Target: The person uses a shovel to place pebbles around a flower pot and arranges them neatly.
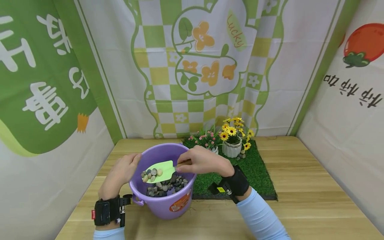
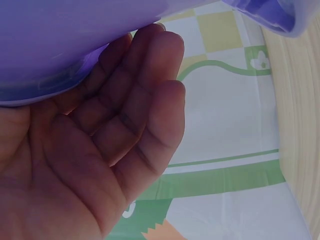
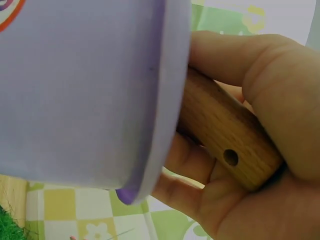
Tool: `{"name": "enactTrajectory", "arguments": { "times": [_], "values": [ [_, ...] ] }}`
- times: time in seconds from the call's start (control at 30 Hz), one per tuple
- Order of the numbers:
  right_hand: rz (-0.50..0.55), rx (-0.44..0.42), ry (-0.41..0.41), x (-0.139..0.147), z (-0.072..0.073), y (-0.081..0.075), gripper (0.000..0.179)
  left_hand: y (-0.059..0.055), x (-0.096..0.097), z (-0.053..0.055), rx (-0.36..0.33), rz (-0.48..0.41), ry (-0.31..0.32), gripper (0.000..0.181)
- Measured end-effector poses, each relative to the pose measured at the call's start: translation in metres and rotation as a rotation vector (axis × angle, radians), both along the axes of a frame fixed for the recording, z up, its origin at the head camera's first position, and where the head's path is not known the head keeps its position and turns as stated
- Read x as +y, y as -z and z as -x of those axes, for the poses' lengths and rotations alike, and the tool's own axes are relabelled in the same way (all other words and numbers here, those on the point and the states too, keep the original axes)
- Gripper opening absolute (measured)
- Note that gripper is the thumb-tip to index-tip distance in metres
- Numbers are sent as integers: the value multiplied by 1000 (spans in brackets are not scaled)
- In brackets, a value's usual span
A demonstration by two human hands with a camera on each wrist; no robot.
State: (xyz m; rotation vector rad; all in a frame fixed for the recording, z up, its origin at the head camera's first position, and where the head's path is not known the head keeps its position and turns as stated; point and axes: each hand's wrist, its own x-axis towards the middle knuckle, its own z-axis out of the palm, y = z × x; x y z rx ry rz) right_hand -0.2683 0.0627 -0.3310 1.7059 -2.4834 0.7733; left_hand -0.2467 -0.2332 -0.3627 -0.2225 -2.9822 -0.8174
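A purple bucket (image 1: 162, 203) stands on the table, holding dark and grey pebbles (image 1: 163, 188). My left hand (image 1: 121, 170) holds the bucket's left rim. In the left wrist view, its curled fingers (image 2: 135, 100) lie against the purple wall; the thumb is mostly hidden. My right hand (image 1: 204, 161) grips the wooden handle (image 3: 225, 130) of a small trowel. The trowel's light green blade (image 1: 166, 166) tilts inside the bucket, above the loose pebbles, and carries several rounded stones (image 1: 153, 173). In the right wrist view, the bucket's rim (image 3: 172, 100) hides the blade.
Right of the bucket lies an artificial grass mat (image 1: 258, 170). On it are a white pot (image 1: 231, 149) of yellow flowers, pink flowers (image 1: 208, 137) and a few stones (image 1: 241, 154). Printed curtains (image 1: 204, 50) enclose the wooden table (image 1: 306, 186).
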Motion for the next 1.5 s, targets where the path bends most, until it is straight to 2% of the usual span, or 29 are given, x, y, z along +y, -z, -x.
{"name": "enactTrajectory", "arguments": {
  "times": [0.27, 0.63, 0.9, 1.23, 1.5],
  "values": [
    [38, -55, -4, 8, -4, -10, 19, 2, 0, -1, 3, -24, -4, 63],
    [-4, -15, 53, 22, -4, -16, 20, 3, -1, 0, 8, -6, -6, 63],
    [20, 37, 71, 41, -2, -23, 20, 1, -2, 1, 10, -4, 12, 62],
    [10, 35, 189, 67, -4, -26, 21, 2, -1, 2, 42, 19, 16, 59],
    [27, 44, 246, 82, -6, -27, 25, 4, -4, 1, 46, 23, 7, 60]
  ]
}}
